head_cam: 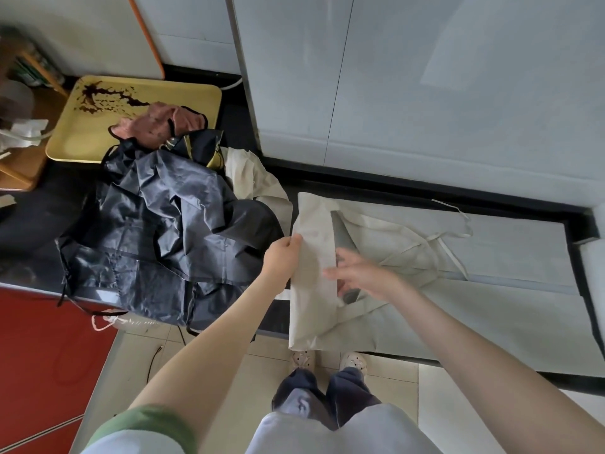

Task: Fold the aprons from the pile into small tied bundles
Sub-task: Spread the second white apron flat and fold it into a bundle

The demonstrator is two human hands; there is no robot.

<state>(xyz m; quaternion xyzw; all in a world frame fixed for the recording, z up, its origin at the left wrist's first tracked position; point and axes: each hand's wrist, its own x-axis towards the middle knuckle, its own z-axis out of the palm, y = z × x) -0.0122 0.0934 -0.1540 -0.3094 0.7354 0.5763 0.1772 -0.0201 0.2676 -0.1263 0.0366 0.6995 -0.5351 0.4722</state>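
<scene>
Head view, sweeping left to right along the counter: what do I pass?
Stained yellow plastic tray → crumpled dark navy apron → left hand → folded cream fabric apron, which that hand pinches → right hand, fingers spread → thin cream apron ties.

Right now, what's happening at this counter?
A person is folding a cream apron spread on the counter. The left hand pinches one edge of its folded-over strip; the right hand, fingers straight, is at the strip's other edge. Its ties lie loose, not yet tied. A pile of dark aprons sits to the left, with a pink apron partly on a yellow tray.
</scene>
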